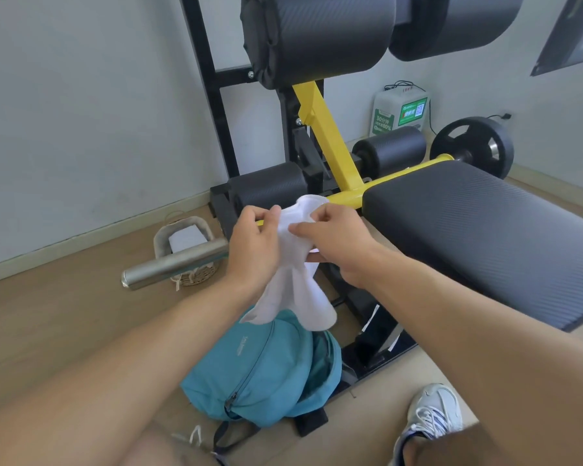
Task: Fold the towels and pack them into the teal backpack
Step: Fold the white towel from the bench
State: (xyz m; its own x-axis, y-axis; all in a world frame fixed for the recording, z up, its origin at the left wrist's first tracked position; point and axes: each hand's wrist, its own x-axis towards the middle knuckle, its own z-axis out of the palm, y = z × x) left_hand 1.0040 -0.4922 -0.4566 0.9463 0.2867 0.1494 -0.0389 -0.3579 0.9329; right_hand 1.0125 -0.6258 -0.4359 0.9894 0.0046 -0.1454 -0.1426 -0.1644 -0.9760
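Head view: left hand point(254, 245) and right hand point(334, 242) both pinch a limp white cotton towel point(292, 274) hanging above the open teal fabric backpack point(263, 368) on the floor; finding matching corners and pulling the edge taut should give a clean fold.

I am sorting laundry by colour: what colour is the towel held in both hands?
The towel is plain white, seen best in the head view.

Wooden floor point(64, 314) carries the teal backpack point(260, 371), main compartment unzipped, beside the black machine base point(367, 351). A wicker basket point(196, 274) holding a folded white towel point(186, 239) stands near the wall. One sneaker point(435, 412) rests at lower right.
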